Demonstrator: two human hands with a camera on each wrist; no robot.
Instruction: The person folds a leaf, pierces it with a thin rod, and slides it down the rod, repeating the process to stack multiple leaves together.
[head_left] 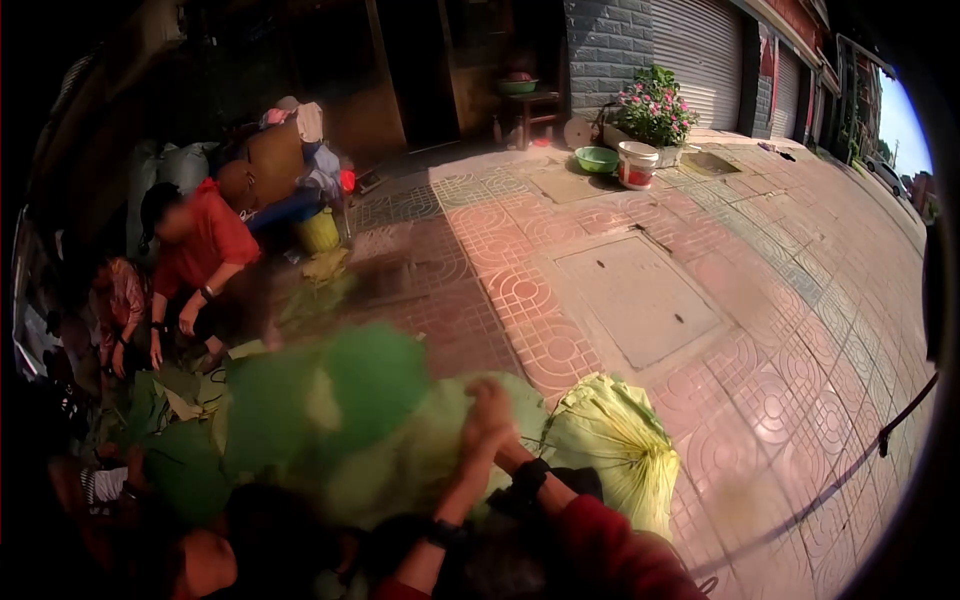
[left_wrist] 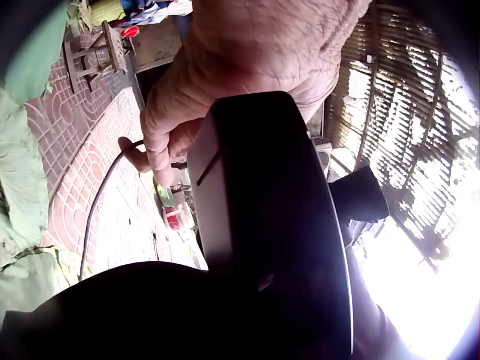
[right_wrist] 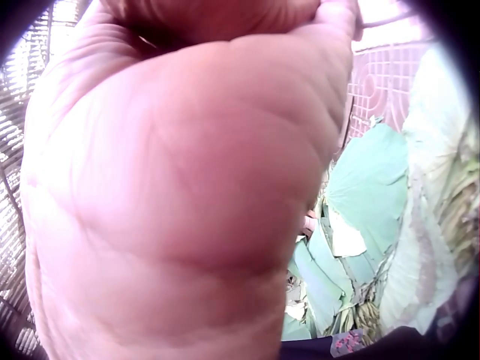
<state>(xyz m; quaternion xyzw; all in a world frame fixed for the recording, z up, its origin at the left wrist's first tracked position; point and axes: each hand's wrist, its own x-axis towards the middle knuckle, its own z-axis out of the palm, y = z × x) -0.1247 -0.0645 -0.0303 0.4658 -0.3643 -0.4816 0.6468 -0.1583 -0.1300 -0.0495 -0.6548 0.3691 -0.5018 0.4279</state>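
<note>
In the head view my left hand (head_left: 470,455) and right hand (head_left: 508,452) meet, blurred and overlapping, over large pale green lotus leaves (head_left: 415,450). The left wrist view shows my left hand (left_wrist: 262,45) with bent fingers pinching a thin dark strand (left_wrist: 96,199), which curves down beside the leaves. My right hand (right_wrist: 187,165) fills the right wrist view with its palm; the fingertips are hidden, so I cannot tell what they hold. Just right of the hands sits a yellow-green leaf bundle (head_left: 600,430), gathered into pleats. Darker green leaves (head_left: 375,375) spread to the left.
A person in a red top (head_left: 215,240) bends over leaves at the left, with others beside them. Behind stand a yellow bucket (head_left: 318,231), a green basin (head_left: 597,159), a white bucket (head_left: 637,165) and a flowering plant (head_left: 655,110). Patterned paving (head_left: 780,400) stretches right.
</note>
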